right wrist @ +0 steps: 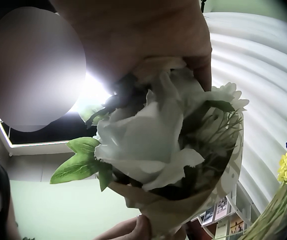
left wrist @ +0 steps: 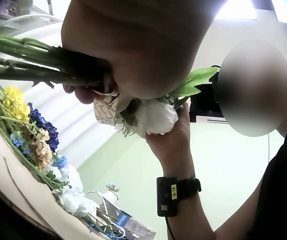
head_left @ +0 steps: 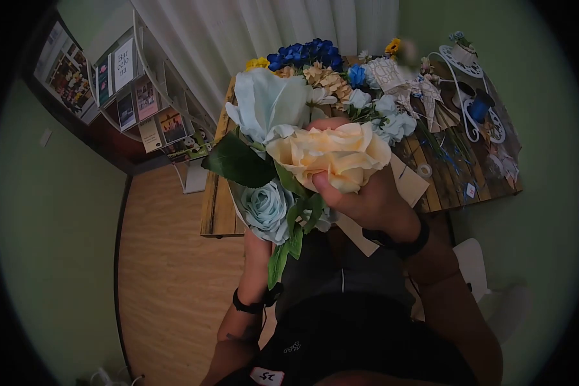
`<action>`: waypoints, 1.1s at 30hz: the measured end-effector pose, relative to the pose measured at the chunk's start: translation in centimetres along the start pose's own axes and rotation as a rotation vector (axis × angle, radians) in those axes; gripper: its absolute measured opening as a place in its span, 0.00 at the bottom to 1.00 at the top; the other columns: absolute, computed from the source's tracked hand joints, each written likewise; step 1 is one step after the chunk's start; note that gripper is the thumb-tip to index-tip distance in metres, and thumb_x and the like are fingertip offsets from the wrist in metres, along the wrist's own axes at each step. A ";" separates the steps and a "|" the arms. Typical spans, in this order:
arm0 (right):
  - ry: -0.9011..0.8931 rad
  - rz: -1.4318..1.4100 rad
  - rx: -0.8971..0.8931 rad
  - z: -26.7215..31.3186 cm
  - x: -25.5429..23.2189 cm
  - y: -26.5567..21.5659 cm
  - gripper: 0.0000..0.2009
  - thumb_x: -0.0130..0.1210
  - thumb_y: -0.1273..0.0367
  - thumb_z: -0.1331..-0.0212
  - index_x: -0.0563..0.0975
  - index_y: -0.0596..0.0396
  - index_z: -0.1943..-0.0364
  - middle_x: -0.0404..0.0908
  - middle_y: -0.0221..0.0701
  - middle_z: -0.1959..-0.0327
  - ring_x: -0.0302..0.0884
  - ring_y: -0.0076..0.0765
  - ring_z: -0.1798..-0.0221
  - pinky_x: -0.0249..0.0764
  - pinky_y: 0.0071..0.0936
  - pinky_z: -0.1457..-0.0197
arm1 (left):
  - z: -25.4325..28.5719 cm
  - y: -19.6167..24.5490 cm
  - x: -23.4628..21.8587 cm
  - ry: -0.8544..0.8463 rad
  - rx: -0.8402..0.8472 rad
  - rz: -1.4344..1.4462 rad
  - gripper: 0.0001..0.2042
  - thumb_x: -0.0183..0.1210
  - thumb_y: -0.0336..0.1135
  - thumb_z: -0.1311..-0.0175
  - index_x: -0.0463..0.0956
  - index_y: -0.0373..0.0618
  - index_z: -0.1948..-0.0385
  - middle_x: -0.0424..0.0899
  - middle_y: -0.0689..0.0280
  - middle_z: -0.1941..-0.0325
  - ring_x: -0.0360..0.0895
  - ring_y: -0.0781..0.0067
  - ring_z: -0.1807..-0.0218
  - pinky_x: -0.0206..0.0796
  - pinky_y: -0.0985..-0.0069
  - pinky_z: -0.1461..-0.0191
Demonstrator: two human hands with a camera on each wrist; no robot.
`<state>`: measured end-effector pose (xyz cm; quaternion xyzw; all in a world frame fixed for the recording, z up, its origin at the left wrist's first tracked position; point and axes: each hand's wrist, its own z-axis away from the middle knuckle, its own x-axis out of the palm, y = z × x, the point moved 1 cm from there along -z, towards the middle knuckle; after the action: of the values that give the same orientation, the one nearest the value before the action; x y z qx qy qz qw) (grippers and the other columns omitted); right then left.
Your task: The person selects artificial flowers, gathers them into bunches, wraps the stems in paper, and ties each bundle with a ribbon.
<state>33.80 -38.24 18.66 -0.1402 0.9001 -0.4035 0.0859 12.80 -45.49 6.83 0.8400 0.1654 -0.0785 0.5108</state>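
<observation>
The right hand (head_left: 373, 199) pinches a peach rose (head_left: 334, 154), with the thumb on its front petals. Pale blue flowers (head_left: 267, 209) and dark green leaves (head_left: 238, 161) surround the rose's left side. Below the blooms, the left hand (left wrist: 133, 50) is curled round a bundle of green stems (left wrist: 23, 55); in the head view the flowers cover most of it. Patterned wrapping paper (left wrist: 105, 110) sits around the bouquet near that hand. The right wrist view shows the right hand (right wrist: 148, 37) over the blooms, above a pale flower (right wrist: 138, 142) inside the paper (right wrist: 176, 215).
A wooden table (head_left: 222, 219) carries blue hydrangeas (head_left: 309, 55), beige flowers (head_left: 328, 80), more pale blue flowers (head_left: 392, 119), a tape roll (head_left: 424, 170), a blue spool (head_left: 480, 106) and brown paper (head_left: 408, 183). A magazine rack (head_left: 151, 96) stands left, and a white chair (head_left: 471, 264) at lower right.
</observation>
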 end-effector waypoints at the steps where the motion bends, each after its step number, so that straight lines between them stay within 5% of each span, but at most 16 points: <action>1: -0.010 0.031 -0.007 0.1 -0.1 0.1 0.31 0.69 0.71 0.55 0.74 0.61 0.42 0.83 0.37 0.49 0.82 0.30 0.47 0.77 0.30 0.43 | -0.1 0.0 -0.4 -0.034 -0.007 -0.068 0.17 0.47 0.23 0.31 0.73 0.34 0.42 0.79 0.49 0.43 0.76 0.48 0.41 0.66 0.63 0.36; 4: -0.015 0.070 -0.009 0.4 0.0 0.2 0.30 0.70 0.69 0.52 0.74 0.61 0.43 0.84 0.37 0.50 0.83 0.31 0.49 0.78 0.29 0.45 | -0.3 -0.8 -1.1 -0.123 -0.069 -0.095 0.15 0.47 0.23 0.28 0.74 0.34 0.43 0.80 0.50 0.45 0.78 0.49 0.43 0.67 0.64 0.38; 5: -0.009 0.080 -0.014 0.3 0.1 0.1 0.28 0.70 0.68 0.50 0.74 0.61 0.43 0.85 0.37 0.52 0.84 0.31 0.50 0.79 0.29 0.46 | -0.5 -1.1 -0.6 -0.064 -0.236 0.044 0.13 0.48 0.31 0.23 0.75 0.34 0.46 0.82 0.54 0.49 0.79 0.56 0.49 0.69 0.65 0.43; 8: 0.010 -0.024 0.009 -1.2 0.5 -0.5 0.23 0.69 0.65 0.43 0.76 0.61 0.46 0.86 0.36 0.53 0.85 0.32 0.51 0.79 0.29 0.48 | 0.9 -0.2 -0.9 -0.186 -0.222 -0.100 0.19 0.45 0.48 0.19 0.73 0.38 0.48 0.79 0.65 0.59 0.72 0.75 0.61 0.67 0.75 0.58; 10: 0.001 0.032 -0.066 -2.9 0.6 0.1 0.21 0.66 0.58 0.39 0.80 0.59 0.50 0.87 0.36 0.59 0.87 0.35 0.57 0.81 0.30 0.54 | 0.5 0.0 -0.6 -0.262 -0.317 0.207 0.19 0.45 0.49 0.19 0.71 0.40 0.48 0.75 0.67 0.64 0.70 0.78 0.66 0.63 0.79 0.63; 11: 0.004 0.104 -0.104 -3.7 0.5 0.5 0.21 0.66 0.56 0.39 0.81 0.59 0.51 0.87 0.35 0.61 0.88 0.36 0.59 0.81 0.31 0.55 | -0.6 1.3 -0.4 -0.319 -0.319 0.284 0.23 0.44 0.54 0.20 0.71 0.37 0.62 0.73 0.67 0.72 0.70 0.75 0.71 0.64 0.79 0.63; 19: 0.019 0.484 -0.100 -7.3 0.4 0.9 0.29 0.65 0.43 0.44 0.82 0.57 0.55 0.85 0.39 0.72 0.87 0.51 0.65 0.82 0.41 0.60 | -0.9 3.0 2.4 -0.414 -0.521 0.982 0.21 0.46 0.52 0.21 0.71 0.38 0.56 0.70 0.66 0.66 0.69 0.76 0.68 0.66 0.76 0.65; 23: -0.048 0.598 -0.045 -7.3 -0.2 1.2 0.34 0.63 0.42 0.43 0.79 0.60 0.48 0.85 0.44 0.63 0.86 0.52 0.59 0.81 0.42 0.54 | -1.0 2.5 3.0 -0.314 -0.518 0.945 0.22 0.47 0.53 0.22 0.69 0.40 0.47 0.67 0.68 0.64 0.66 0.76 0.67 0.63 0.76 0.67; 25: 0.130 0.729 -0.272 -6.5 -0.8 1.9 0.39 0.60 0.41 0.40 0.72 0.63 0.38 0.80 0.46 0.51 0.82 0.53 0.50 0.78 0.43 0.47 | -1.6 2.4 3.2 -0.254 -0.488 0.915 0.22 0.45 0.53 0.21 0.69 0.41 0.47 0.65 0.70 0.65 0.64 0.77 0.67 0.61 0.77 0.67; 28: 0.162 0.481 -0.350 -5.4 -2.9 0.4 0.33 0.62 0.54 0.35 0.67 0.58 0.32 0.76 0.40 0.42 0.74 0.40 0.39 0.69 0.37 0.36 | -2.6 1.6 2.8 -0.210 -0.428 1.017 0.21 0.46 0.52 0.21 0.71 0.41 0.48 0.68 0.68 0.63 0.68 0.76 0.64 0.65 0.76 0.64; 29: 0.235 0.465 -0.421 -4.7 -3.6 0.8 0.27 0.65 0.59 0.38 0.72 0.58 0.39 0.78 0.39 0.53 0.78 0.42 0.51 0.73 0.37 0.43 | -3.0 1.8 2.8 -0.196 -0.400 0.999 0.21 0.45 0.52 0.20 0.71 0.41 0.48 0.67 0.68 0.63 0.67 0.76 0.64 0.65 0.76 0.64; 30: 0.230 0.458 -0.424 -3.6 -4.2 1.0 0.27 0.65 0.59 0.38 0.72 0.58 0.39 0.78 0.39 0.53 0.78 0.42 0.51 0.73 0.37 0.43 | -3.4 1.8 2.8 -0.188 -0.397 0.997 0.21 0.45 0.52 0.20 0.71 0.41 0.48 0.67 0.68 0.63 0.67 0.76 0.64 0.65 0.76 0.64; 33: 0.121 0.456 -0.211 -0.1 -4.0 1.5 0.21 0.61 0.64 0.35 0.72 0.57 0.40 0.80 0.31 0.51 0.76 0.29 0.48 0.70 0.28 0.42 | -4.3 2.0 2.9 -0.178 -0.316 0.966 0.21 0.44 0.52 0.20 0.71 0.41 0.48 0.67 0.68 0.63 0.66 0.76 0.65 0.65 0.77 0.65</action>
<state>37.32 -35.94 17.77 0.0826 0.9490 -0.2853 0.1057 16.08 -42.01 9.64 0.7231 -0.2756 0.1210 0.6217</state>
